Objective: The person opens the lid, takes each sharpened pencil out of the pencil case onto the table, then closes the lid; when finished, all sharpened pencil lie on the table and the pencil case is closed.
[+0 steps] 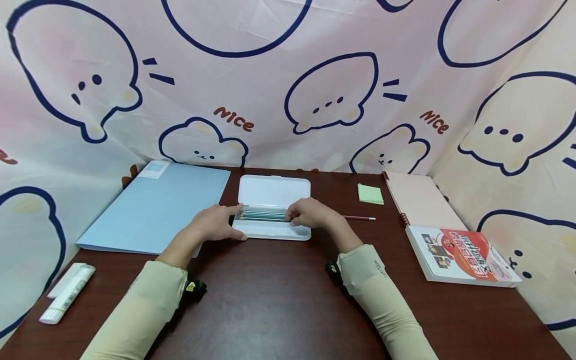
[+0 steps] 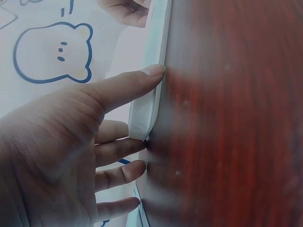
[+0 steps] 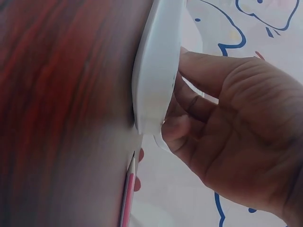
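A white pencil case (image 1: 272, 230) lies with its lid (image 1: 274, 190) swung back, several green pencils (image 1: 261, 215) side by side in it. At its left end my left hand (image 1: 215, 222) holds the case, thumb (image 2: 130, 87) against the front wall and fingers around the end and back. My right hand (image 1: 311, 213) reaches in at the right end with bent fingers, close over the pencil ends. In the right wrist view the case's wall hides its thumb tip, and I cannot tell what the fingertips pinch. A red pencil (image 1: 360, 217) lies on the table right of the case.
A blue folder (image 1: 166, 205) lies to the left, with a white tube and a white block (image 1: 67, 282) in front of it. Green sticky notes (image 1: 370, 194) are at the back right. A spiral notebook (image 1: 423, 200) and a thick book (image 1: 463, 255) lie at the right.
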Motion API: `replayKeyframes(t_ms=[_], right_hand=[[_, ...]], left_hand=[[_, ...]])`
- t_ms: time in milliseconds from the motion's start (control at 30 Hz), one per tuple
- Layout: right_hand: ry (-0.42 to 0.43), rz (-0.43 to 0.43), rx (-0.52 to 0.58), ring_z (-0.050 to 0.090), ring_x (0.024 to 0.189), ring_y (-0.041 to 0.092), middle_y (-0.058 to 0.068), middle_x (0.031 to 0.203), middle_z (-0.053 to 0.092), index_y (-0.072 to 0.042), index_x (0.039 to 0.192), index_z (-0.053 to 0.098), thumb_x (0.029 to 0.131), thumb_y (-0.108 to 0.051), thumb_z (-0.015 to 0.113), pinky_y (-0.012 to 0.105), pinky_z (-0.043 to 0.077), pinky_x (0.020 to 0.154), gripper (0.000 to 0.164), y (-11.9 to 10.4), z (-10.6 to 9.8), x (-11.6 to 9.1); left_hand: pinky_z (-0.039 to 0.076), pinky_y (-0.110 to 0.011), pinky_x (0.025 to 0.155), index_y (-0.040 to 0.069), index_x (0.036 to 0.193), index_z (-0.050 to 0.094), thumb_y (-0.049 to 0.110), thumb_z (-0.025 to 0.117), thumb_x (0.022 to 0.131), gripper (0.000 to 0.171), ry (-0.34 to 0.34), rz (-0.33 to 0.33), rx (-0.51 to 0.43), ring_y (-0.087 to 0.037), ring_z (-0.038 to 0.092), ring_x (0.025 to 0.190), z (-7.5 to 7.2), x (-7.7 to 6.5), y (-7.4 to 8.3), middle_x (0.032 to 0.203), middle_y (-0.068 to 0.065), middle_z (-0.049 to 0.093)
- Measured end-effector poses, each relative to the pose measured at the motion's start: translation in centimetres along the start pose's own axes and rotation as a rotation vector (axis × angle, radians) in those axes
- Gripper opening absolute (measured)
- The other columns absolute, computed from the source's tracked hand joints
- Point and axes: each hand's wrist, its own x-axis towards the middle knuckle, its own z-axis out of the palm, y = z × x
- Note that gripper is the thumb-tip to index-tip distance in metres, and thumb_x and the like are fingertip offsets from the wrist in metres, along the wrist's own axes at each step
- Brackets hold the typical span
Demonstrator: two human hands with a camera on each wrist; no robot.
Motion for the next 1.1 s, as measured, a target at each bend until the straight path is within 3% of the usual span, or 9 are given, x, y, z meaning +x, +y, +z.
replayKeyframes(t_ms=[233, 500, 1100], right_hand=[[0.012, -0.006, 0.004, 0.060, 0.091, 0.013, -0.001, 0.100, 0.071, -0.016, 0.102, 0.072, 0.096, -0.010, 0.068, 0.031, 0.052, 0.085, 0.010, 0.0, -0.3, 0.0], [0.089, -0.038, 0.005, 0.060, 0.088, 0.014, -0.004, 0.096, 0.072, -0.016, 0.102, 0.075, 0.094, -0.011, 0.070, 0.030, 0.050, 0.080, 0.011, 0.5, -1.4, -0.9], [0.292, 0.028, 0.016, 0.067, 0.097, 0.016, -0.001, 0.109, 0.077, -0.020, 0.109, 0.079, 0.098, -0.019, 0.067, 0.040, 0.055, 0.086, 0.016, 5.9, -4.2, -5.8]], left_hand=[[0.045, -0.060, 0.103, 0.012, 0.157, 0.040, 0.057, 0.079, 0.080, 0.097, 0.003, 0.007, 0.003, -0.041, 0.052, 0.131, -0.1, 0.0, 0.0, 0.149, -0.024, 0.053], [0.045, -0.059, 0.103, 0.011, 0.157, 0.040, 0.057, 0.079, 0.080, 0.097, 0.009, 0.023, -0.001, -0.040, 0.052, 0.132, -0.1, 0.1, 0.1, 0.149, -0.022, 0.054], [0.044, -0.061, 0.104, 0.013, 0.157, 0.039, 0.058, 0.079, 0.079, 0.098, -0.001, -0.012, -0.003, -0.040, 0.050, 0.130, 0.2, 0.1, 0.0, 0.149, -0.022, 0.053]])
